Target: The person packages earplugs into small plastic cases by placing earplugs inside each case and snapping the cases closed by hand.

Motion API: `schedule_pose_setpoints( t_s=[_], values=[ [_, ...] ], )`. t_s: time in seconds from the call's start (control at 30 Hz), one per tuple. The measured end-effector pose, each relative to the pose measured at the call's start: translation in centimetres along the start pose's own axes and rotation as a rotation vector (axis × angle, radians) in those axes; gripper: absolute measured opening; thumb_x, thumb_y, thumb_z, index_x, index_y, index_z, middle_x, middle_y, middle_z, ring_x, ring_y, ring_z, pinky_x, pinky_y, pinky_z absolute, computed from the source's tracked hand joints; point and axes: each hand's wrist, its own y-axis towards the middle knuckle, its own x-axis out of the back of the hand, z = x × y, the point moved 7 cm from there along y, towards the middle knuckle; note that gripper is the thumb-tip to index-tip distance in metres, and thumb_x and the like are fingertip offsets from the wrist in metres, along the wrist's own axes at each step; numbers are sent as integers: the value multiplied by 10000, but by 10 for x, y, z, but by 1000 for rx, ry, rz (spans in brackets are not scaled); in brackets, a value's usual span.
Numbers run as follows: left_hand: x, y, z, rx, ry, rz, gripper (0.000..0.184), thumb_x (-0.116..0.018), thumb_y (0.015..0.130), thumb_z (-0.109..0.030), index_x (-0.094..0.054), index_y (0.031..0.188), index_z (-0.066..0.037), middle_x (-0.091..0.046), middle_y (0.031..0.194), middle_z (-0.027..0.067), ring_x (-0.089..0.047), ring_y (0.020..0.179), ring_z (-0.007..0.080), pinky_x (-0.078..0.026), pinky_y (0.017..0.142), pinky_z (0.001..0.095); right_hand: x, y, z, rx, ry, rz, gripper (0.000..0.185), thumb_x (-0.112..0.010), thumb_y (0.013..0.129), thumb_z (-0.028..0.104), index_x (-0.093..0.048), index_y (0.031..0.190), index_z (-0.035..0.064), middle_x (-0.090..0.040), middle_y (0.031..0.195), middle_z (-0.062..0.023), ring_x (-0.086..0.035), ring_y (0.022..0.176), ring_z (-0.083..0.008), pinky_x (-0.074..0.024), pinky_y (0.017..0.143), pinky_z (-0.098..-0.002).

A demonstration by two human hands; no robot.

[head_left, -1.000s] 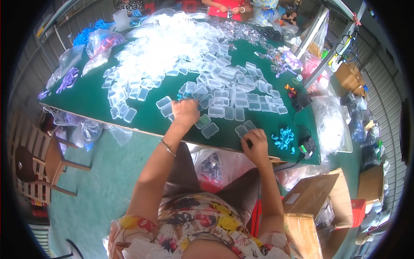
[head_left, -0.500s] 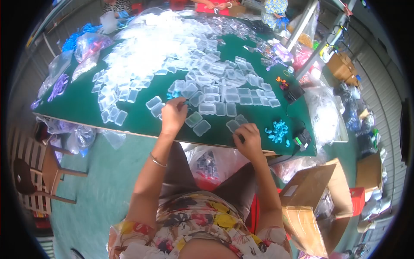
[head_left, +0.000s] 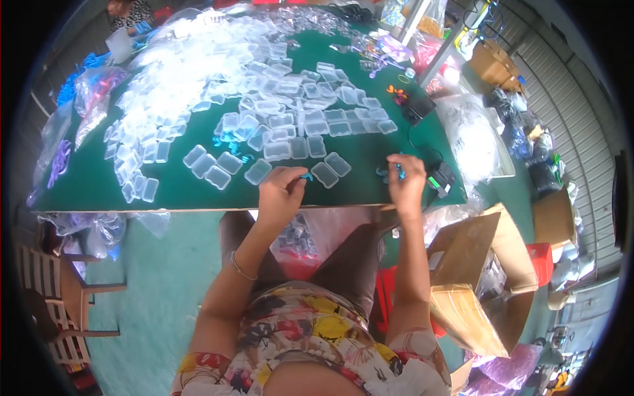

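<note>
No lettering, brand or number can be read. Faint dark marks on the large white bag, right of centre in the frame, are too blurred to make out, and the pale patch on the cardboard box at lower right is equally illegible.

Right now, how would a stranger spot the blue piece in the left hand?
Find the green table and follow its long near edge to the wearer's left hand. At its fingertips is the small blue piece. Unlike the loose blue pieces lying beside the clear boxes, it is pinched in that hand.
</note>
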Motion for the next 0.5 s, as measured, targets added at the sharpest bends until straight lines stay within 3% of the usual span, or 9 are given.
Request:
schedule_pose_setpoints(
  t_s=[0.07,0.13,0.23,0.37,0.5],
  values=[
    [-15,-2,-11,-38,21,21,193,-669,785,5,-694,967,-53,-639,849,119,-594,604,218,-473,560,309,12,-4,-24,-51,-53,-2,174,-665,751,22,-679,896,117,-665,911,-64,-600,896,-289,-440,774,-401],
    [-25,-2,-11,-40,20,24,181,-669,786,-2,-693,958,-54,-638,847,121,-599,608,225,-475,559,313,5,-9,-28,-33,-73,201,191,-681,745,54,-690,915,142,-658,905,-45,-598,911,-276,-426,786,-408],
    [-33,1,-7,-51,47,34,166,-672,782,-14,-691,942,-55,-638,844,124,-610,617,240,-479,561,323,-1,-19,-9,14,-253,290,185,-695,743,91,-692,918,150,-639,921,-40,-581,945,-265,-401,811,-417],
    [-37,12,-2,-68,130,60,175,-673,767,-23,-692,936,-65,-640,844,122,-624,639,271,-493,572,353,-17,-18,-10,39,-476,194,169,-704,756,178,-702,924,161,-615,969,-28,-558,977,-250,-361,838,-455],
    [-42,21,9,-81,154,96,177,-679,758,-38,-691,930,-80,-638,851,122,-633,679,298,-504,600,390,-35,-9,-6,7,-531,327,112,-699,762,202,-701,864,155,-630,905,-28,-572,957,-239,-354,829,-473]
  ],
)
